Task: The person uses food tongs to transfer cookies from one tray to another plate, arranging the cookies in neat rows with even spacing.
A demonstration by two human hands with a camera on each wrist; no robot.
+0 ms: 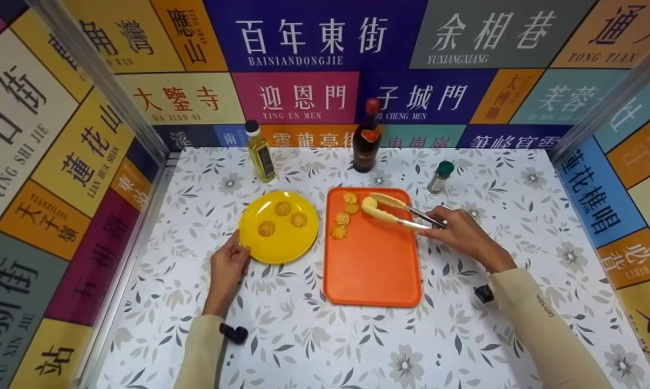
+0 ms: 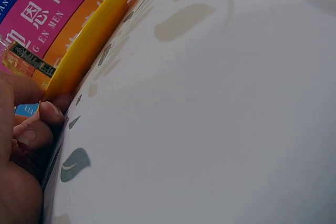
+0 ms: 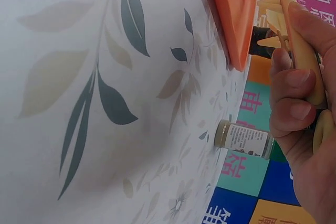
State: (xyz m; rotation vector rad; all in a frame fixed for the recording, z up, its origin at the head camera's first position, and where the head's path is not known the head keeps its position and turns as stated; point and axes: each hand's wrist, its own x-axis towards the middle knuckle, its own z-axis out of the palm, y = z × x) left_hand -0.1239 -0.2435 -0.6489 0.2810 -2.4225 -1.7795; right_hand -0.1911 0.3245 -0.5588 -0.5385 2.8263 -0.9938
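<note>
My right hand [image 1: 457, 232] grips a pair of tongs [image 1: 387, 215] with pale yellow tips, held over the upper part of an orange tray [image 1: 373, 270]. A round cookie [image 1: 369, 203] shows between the tong tips. Along the tray's upper left lie several piped cookies [image 1: 342, 219]. To the left, a yellow plate [image 1: 287, 251] carries 3 swirled cookies [image 1: 282, 208]. My left hand [image 1: 228, 265] pinches the plate's lower left rim, thumb near the edge; in the left wrist view its fingers [image 2: 37, 132] are bent at the rim [image 2: 86, 40].
Behind the plate stands an oil bottle [image 1: 261, 156]. A dark bottle with a red cap [image 1: 366, 143] is behind the tray, and a small green-capped jar [image 1: 440, 177] is at its back right. Printed panels [image 1: 297, 97] enclose the floral table [image 1: 303, 340] at the back and sides.
</note>
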